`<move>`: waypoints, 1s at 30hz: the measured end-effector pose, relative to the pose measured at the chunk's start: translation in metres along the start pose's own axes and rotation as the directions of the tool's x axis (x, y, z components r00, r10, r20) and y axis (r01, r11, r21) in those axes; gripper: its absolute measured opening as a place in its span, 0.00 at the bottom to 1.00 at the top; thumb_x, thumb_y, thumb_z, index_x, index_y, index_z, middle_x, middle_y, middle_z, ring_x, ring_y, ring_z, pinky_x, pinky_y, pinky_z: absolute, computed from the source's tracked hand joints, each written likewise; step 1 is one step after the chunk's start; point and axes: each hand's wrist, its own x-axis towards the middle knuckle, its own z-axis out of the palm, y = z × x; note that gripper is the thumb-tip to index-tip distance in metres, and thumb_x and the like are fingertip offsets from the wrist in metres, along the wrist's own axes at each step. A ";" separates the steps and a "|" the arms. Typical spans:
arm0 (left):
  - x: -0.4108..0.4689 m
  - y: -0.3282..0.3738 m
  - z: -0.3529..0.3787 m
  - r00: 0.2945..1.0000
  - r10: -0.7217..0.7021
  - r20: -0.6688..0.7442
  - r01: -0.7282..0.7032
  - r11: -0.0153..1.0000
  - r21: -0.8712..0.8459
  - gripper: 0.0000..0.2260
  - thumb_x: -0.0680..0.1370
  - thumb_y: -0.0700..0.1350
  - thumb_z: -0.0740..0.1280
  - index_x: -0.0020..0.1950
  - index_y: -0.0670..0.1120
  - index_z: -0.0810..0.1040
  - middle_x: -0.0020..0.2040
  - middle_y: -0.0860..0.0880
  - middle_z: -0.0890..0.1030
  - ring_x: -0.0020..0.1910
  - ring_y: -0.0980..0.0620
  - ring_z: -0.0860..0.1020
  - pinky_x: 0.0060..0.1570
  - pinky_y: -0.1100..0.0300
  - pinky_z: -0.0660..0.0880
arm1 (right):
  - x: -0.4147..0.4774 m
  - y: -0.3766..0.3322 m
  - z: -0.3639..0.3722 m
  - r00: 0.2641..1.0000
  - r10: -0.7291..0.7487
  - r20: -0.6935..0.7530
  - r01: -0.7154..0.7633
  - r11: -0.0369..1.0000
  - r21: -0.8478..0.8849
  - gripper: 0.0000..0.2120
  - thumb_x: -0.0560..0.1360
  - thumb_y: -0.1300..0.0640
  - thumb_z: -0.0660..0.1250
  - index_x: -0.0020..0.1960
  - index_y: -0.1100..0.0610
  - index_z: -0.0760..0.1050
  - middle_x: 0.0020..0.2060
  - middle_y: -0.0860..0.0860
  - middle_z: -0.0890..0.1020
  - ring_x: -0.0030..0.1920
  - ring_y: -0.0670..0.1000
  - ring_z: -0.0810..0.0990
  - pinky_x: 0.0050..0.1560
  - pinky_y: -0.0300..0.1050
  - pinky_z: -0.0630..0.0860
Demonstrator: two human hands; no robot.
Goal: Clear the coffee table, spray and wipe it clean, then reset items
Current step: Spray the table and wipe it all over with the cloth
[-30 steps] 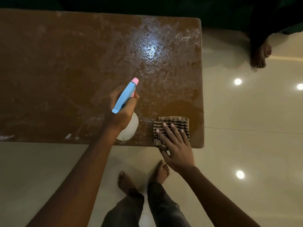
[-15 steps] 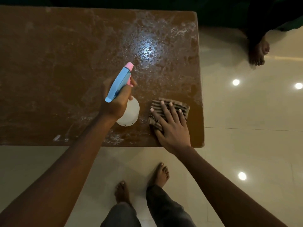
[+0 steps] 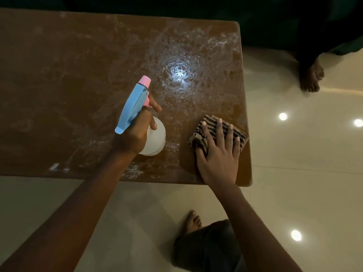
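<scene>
The brown coffee table fills the upper left, its top wet with spray droplets and streaks. My left hand grips a spray bottle with a blue head, pink nozzle and white body, held just above the table near its front edge. My right hand lies flat with straight, spread fingers on a folded striped cloth, pressing it onto the table's front right corner.
Pale glossy floor tiles with bright lamp reflections lie to the right and in front. Another person's bare foot stands on the floor beyond the table's right end. My own foot and trouser leg show below.
My right hand has pushed the cloth from the front edge further onto the table and toward the right corner. The left hand with the bottle has shifted slightly away from me.
</scene>
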 end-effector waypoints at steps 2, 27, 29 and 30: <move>-0.001 -0.004 -0.002 0.999 0.042 -0.015 -0.042 0.999 -0.029 0.05 0.75 0.50 0.59 0.47 0.54 0.73 0.41 0.60 0.80 0.33 0.55 0.77 0.39 0.62 0.77 | -0.001 0.002 0.005 0.999 -0.016 -0.038 0.016 1.000 -0.012 0.30 0.78 0.36 0.44 0.78 0.37 0.42 0.79 0.45 0.40 0.78 0.53 0.33 0.76 0.55 0.34; 0.011 -0.005 -0.002 0.997 0.080 0.005 -0.080 0.996 0.027 0.05 0.73 0.49 0.61 0.40 0.55 0.76 0.40 0.40 0.80 0.26 0.51 0.75 0.33 0.57 0.77 | -0.011 -0.001 0.015 0.994 -0.035 -0.102 0.040 0.998 0.049 0.29 0.74 0.34 0.39 0.76 0.30 0.45 0.78 0.39 0.44 0.77 0.45 0.33 0.76 0.47 0.33; 0.015 -0.004 -0.002 0.996 0.078 0.039 -0.081 0.995 0.053 0.06 0.73 0.49 0.61 0.40 0.54 0.76 0.41 0.40 0.81 0.26 0.50 0.75 0.34 0.54 0.78 | -0.010 -0.001 0.015 0.995 -0.009 -0.102 0.014 0.998 0.054 0.29 0.74 0.34 0.39 0.75 0.29 0.45 0.79 0.39 0.44 0.77 0.44 0.33 0.76 0.47 0.34; 0.016 -0.004 -0.003 0.996 0.082 0.048 -0.084 0.995 0.052 0.06 0.73 0.50 0.60 0.40 0.54 0.76 0.40 0.40 0.81 0.26 0.50 0.75 0.34 0.53 0.78 | -0.010 -0.002 0.015 0.995 0.000 -0.096 0.005 0.999 0.050 0.29 0.74 0.34 0.39 0.75 0.29 0.45 0.79 0.39 0.44 0.77 0.44 0.33 0.76 0.47 0.34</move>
